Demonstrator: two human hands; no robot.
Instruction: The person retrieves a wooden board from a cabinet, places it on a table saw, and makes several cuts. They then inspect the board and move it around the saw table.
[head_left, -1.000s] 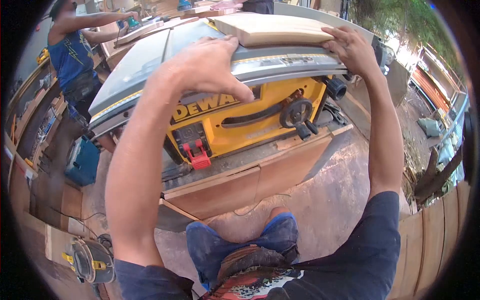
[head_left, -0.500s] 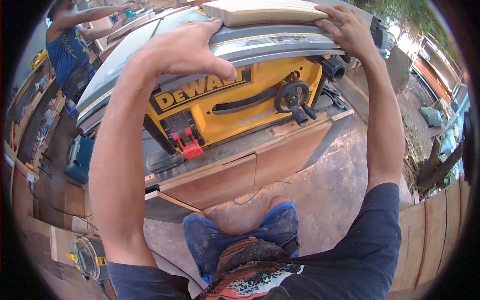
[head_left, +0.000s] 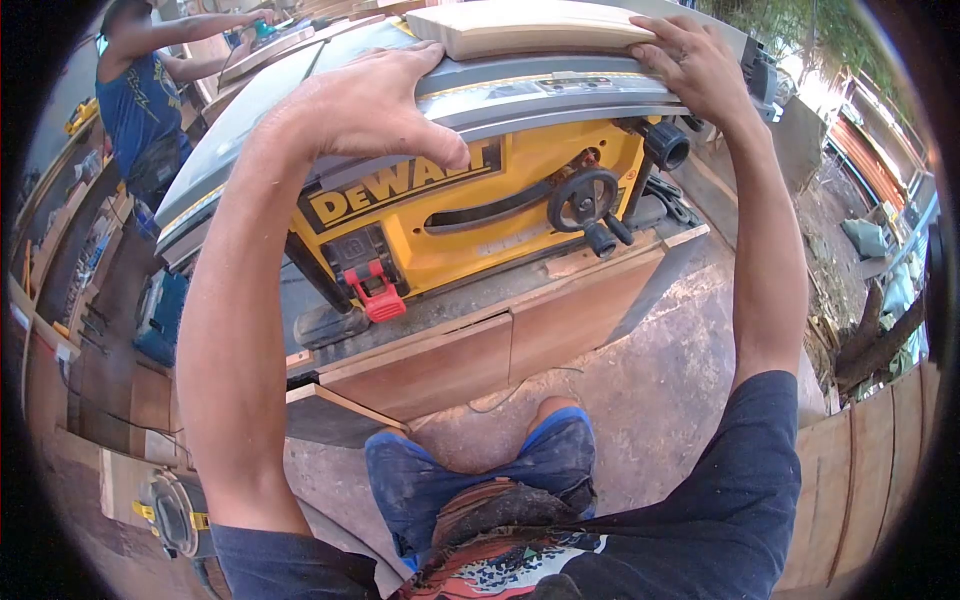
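A pale wooden board [head_left: 540,28] lies flat on the grey top of a yellow DeWalt table saw [head_left: 470,200]. My left hand [head_left: 375,105] rests over the saw's front edge, its fingertips at the board's left end. The thumb is spread wide, down in front of the edge, so this hand is open. At the board's right end, my right hand [head_left: 692,68] grips the wood, fingers on top and thumb at the near side. Below the tabletop are a black handwheel [head_left: 583,197] and a red switch paddle [head_left: 375,290]. The saw's blade cannot be made out.
Under the saw stands a wooden cabinet [head_left: 420,370]. Another person [head_left: 140,110] in a blue tank top works at the upper left with a green tool [head_left: 264,28]. Shelves with tools [head_left: 85,260] line the left side; a tree trunk [head_left: 875,340] stands at right.
Both hands and the board stay almost in place. The other person's arm and green tool have shifted slightly; the view has tilted a little.
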